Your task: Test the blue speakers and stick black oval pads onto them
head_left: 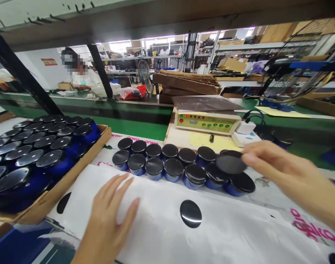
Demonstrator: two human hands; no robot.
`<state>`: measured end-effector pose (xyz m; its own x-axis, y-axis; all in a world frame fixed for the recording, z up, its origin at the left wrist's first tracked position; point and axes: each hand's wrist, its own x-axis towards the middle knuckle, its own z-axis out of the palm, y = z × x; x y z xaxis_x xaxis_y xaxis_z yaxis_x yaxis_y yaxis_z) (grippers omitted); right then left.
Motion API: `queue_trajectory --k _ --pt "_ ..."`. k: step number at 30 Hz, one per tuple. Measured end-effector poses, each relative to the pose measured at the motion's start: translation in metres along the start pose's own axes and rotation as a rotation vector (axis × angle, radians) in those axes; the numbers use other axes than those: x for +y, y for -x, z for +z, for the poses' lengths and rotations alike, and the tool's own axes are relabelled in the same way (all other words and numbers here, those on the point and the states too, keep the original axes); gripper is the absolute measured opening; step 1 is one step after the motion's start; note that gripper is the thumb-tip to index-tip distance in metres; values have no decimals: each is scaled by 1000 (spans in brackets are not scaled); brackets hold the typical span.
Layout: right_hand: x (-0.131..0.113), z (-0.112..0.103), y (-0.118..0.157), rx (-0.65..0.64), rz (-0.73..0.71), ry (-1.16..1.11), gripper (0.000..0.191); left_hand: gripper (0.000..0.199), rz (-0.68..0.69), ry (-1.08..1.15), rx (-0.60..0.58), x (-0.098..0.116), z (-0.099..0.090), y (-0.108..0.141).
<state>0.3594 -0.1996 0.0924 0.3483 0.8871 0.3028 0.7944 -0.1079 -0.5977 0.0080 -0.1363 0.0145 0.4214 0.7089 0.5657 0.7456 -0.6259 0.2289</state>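
My right hand [269,161] pinches a thin black disc [230,164] by its edge. The disc hangs over the right end of two rows of blue cylinders with black tops [173,168] and partly covers some of them. My left hand [111,212] rests with fingers spread on a white sheet [156,220]. On that sheet, right of the left hand, lies another glossy black disc [191,213]. Part of one more black disc [64,203] shows at the sheet's left edge.
A cardboard tray [74,167] packed with blue, black-topped cylinders stands at the left. Behind the rows is a control box [206,123] with lit buttons, beside a white plug adapter [246,127]. A shelf [156,22] crosses overhead. A person [83,79] sits across the bench.
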Motion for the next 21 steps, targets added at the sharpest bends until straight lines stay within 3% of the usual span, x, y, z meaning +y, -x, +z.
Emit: queue_trajectory --k 3,6,9,13,21 --pt "-28 45 -33 -214 -105 -211 35 50 188 12 -113 27 15 -47" --pt "-34 87 -53 -234 -122 -327 33 57 216 8 -181 33 42 -81" --pt "-28 113 -55 -254 -77 -335 32 63 208 52 -215 29 68 -93" --pt "-21 123 -46 -255 -39 -262 32 57 215 100 -149 26 86 -90" --pt "-15 126 -41 -323 -52 -163 30 50 191 137 -137 26 89 -92"
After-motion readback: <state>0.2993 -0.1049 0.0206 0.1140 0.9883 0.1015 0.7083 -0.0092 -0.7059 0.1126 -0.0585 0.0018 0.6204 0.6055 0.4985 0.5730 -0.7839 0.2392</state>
